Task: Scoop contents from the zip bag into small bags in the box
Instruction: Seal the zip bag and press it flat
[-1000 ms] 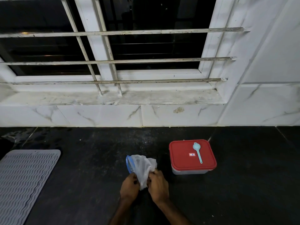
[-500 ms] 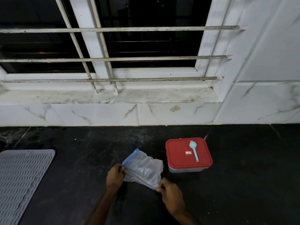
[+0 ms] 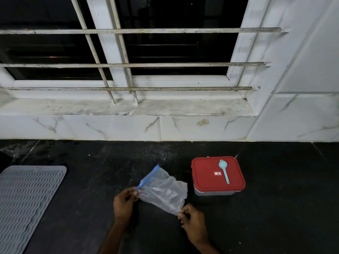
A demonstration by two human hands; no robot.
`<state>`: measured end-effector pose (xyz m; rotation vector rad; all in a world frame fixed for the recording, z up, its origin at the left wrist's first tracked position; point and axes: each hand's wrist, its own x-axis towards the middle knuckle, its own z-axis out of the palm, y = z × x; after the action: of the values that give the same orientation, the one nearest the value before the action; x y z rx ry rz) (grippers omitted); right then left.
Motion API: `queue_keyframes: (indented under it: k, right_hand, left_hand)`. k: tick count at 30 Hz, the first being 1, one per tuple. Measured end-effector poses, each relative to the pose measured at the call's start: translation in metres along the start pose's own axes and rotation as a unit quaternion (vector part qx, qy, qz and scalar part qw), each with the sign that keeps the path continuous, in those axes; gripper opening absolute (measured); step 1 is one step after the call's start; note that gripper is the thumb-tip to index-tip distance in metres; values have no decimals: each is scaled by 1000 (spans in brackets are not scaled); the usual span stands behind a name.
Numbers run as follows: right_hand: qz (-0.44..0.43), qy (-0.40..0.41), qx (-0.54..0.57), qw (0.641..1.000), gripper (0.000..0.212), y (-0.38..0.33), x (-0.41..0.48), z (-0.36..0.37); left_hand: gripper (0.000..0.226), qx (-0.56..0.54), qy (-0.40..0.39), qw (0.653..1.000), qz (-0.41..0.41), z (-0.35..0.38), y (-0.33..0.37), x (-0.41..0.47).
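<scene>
A clear plastic zip bag (image 3: 162,191) with a blue zip strip lies stretched out over the dark counter. My left hand (image 3: 124,203) pinches its zip corner. My right hand (image 3: 192,222) pinches the opposite bottom corner. To the right stands a box (image 3: 216,193) with a red lid (image 3: 207,176) on it. A light blue scoop (image 3: 224,170) lies on the lid, bowl towards the wall. The box's inside is hidden.
A grey ribbed mat (image 3: 23,202) lies at the left edge. A white marble wall and window sill (image 3: 128,107) with metal bars run along the back of the black counter (image 3: 284,198).
My hands have moved apart, unfolding the crumpled bag and stretching it flat between them. The box and scoop have stayed put.
</scene>
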<state>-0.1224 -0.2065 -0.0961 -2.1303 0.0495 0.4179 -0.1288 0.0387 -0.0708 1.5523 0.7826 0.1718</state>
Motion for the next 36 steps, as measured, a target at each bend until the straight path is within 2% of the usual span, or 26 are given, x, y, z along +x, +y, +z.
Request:
queue_keyframes:
  k: [5, 7, 9, 13, 15, 17, 20, 22, 25, 26, 27, 29, 30, 33, 36]
  right_hand:
    - [-4, -18, 9, 1000, 14, -4, -2, 3]
    - [-8, -68, -48, 996, 15, -10, -3, 0]
    - [-16, -96, -99, 990, 18, -20, -4, -8]
    - [19, -25, -97, 995, 36, -33, 11, -24]
    - [45, -21, -77, 996, 41, -38, 17, -25]
    - [36, -22, -67, 997, 42, -40, 20, -18]
    - [43, -24, -20, 999, 37, -42, 18, -5]
    - [55, -13, 17, 998, 35, -46, 16, -2]
    - [84, -13, 77, 993, 38, -53, 11, -2]
    - [88, -25, 92, 992, 35, -53, 10, -1]
    - [83, -40, 97, 991, 30, -52, 8, 1]
    - [50, -56, 60, 995, 15, -47, 7, 3]
    - [36, -57, 28, 997, 12, -44, 6, 3]
    - [-6, -56, -74, 996, 25, -42, 8, -2]
    - [-75, -98, -152, 981, 35, -52, 7, -3]
  left_hand:
    - [21, -21, -70, 997, -24, -11, 14, 11]
    - [19, 10, -77, 996, -31, -7, 15, 13]
    - [14, 90, -76, 993, -19, -8, 11, 18]
    - [15, 275, -70, 955, 86, -12, 24, 25]
    - [32, 346, -24, 926, 147, -7, 32, 23]
    - [49, 349, 19, 908, 231, 6, 42, 17]
    - [53, 383, -57, 863, 326, 37, 47, 8]
    - [63, 434, -129, 831, 323, 59, 31, 5]
    - [111, 510, -171, 799, 268, 76, -2, 5]
    - [113, 532, -164, 788, 265, 77, -12, 6]
    - [104, 556, -151, 769, 278, 76, -18, 7]
    - [83, 617, -179, 736, 214, 70, -22, 6]
    - [82, 636, -177, 722, 207, 69, -26, 7]
    - [89, 647, -168, 705, 238, 69, -32, 5]
    - [95, 651, -162, 701, 242, 69, -34, 9]
